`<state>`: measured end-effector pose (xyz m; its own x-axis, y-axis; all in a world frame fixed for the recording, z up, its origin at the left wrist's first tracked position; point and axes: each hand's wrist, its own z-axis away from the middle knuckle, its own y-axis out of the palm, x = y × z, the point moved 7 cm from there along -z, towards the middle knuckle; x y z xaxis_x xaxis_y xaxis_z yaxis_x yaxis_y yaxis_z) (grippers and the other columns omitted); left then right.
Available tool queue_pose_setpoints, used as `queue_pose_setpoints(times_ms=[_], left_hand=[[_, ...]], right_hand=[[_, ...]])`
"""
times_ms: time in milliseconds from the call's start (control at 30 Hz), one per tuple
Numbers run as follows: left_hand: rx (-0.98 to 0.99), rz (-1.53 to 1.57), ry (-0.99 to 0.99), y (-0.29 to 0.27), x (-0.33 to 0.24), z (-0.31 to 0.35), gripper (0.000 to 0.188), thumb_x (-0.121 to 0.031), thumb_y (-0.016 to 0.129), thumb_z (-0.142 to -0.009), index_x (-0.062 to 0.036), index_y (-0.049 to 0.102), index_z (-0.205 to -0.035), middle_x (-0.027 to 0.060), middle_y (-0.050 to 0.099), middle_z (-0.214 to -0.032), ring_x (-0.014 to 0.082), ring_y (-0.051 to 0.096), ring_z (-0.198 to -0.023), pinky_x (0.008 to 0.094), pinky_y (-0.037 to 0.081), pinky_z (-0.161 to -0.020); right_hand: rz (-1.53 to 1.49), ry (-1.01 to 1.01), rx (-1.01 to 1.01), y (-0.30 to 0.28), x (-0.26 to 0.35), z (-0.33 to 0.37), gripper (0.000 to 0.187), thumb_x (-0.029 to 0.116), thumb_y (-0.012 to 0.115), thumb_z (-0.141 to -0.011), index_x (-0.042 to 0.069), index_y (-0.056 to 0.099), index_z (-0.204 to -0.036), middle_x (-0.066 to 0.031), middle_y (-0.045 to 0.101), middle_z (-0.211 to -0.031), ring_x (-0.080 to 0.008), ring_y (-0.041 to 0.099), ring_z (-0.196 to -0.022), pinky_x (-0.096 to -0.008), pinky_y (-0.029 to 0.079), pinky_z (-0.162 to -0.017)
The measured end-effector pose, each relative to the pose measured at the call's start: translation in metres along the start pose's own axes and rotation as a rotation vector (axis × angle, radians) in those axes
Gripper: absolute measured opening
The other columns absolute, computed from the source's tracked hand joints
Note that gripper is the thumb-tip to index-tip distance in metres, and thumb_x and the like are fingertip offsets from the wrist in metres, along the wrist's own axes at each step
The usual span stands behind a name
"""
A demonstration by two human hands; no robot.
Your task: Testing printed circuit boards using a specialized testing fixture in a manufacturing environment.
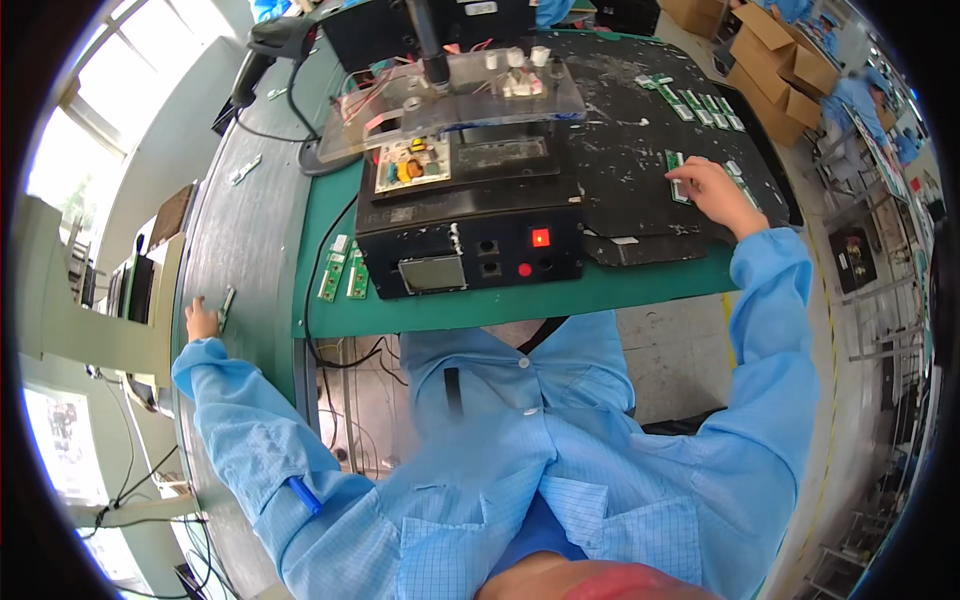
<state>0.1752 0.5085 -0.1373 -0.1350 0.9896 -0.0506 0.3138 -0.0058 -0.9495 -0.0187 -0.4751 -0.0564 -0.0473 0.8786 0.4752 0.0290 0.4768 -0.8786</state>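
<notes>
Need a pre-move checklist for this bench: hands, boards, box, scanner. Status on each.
1. Right hand at a small green board on the black mat: ok, fingertips over it.
2. Left hand at a second board: ok, right beside it; firm grip cannot be told.
3. Hands clear of the clear plate: ok, both well to the sides.
4. Light on the black box: ok, lit red.
5. Readout on the grey screen: cannot tell, nothing legible.
6. Scanner clear of both hands: ok, at the far left of the bench.
</notes>
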Motion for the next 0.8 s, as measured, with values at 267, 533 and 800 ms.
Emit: queue_pose_setpoints(times_ms=[267,533,800], left_hand=[[-0.393,0.32,0.285,-0.085,-0.186,0.016,0.033,-0.013,0.063,-0.084,-0.0061,0.062,-0.116,0.0198,0.058,-0.12,0.0397,0.054,-0.114,0.0465,0.044,-0.099],[-0.368,0.49,0.296,-0.067,-0.279,0.079,0.024,-0.013,0.063,-0.084,-0.0067,0.064,-0.107,0.017,0.058,-0.11,0.0374,0.056,-0.108,0.0447,0.046,-0.093],[-0.362,0.493,0.325,-0.065,-0.286,0.083,0.018,-0.012,0.062,-0.085,-0.0053,0.065,-0.101,0.0146,0.059,-0.106,0.0349,0.057,-0.105,0.0434,0.047,-0.091]], right_hand=[[0.248,-0.366,-0.033,0.01,0.057,-0.021,0.039,0.004,0.073,-0.078,0.017,0.072,-0.115,-0.0053,0.059,-0.109,-0.0281,0.052,-0.106,-0.0391,0.044,-0.093],[-0.057,-0.353,-0.389,0.016,0.104,-0.002,0.029,0.001,0.067,-0.084,0.004,0.069,-0.113,-0.0126,0.062,-0.111,-0.0294,0.06,-0.105,-0.036,0.049,-0.09],[0.104,-0.431,-0.688,0.067,0.252,-0.007,0.023,0.003,0.064,-0.088,0.003,0.067,-0.111,-0.0125,0.063,-0.108,-0.0337,0.062,-0.095,-0.039,0.052,-0.085]])
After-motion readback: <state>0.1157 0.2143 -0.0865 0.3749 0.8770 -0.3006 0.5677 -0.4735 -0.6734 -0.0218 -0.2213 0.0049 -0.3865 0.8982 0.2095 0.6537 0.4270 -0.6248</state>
